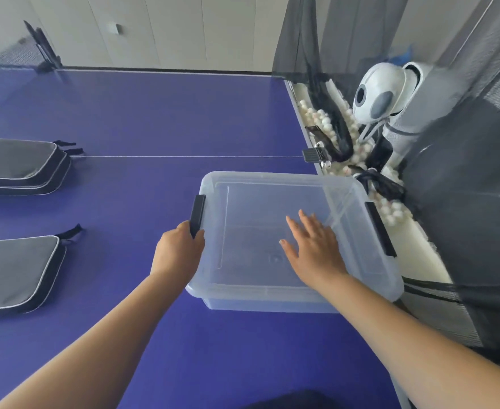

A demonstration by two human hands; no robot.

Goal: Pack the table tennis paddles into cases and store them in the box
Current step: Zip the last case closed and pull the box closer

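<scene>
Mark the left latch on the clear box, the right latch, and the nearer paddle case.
left latch (198,214), head view, middle of the black clip, above the left hand's fingers.
right latch (380,228), head view, middle of the black clip.
nearer paddle case (15,270), head view, grey top panel.

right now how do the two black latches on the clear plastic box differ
The left hand curls its fingers around the left black latch of the clear plastic box; the right black latch is untouched. The right hand lies flat on the lid instead. The left latch looks shorter, partly hidden. Both are black clips on the lid's side edges.
</scene>
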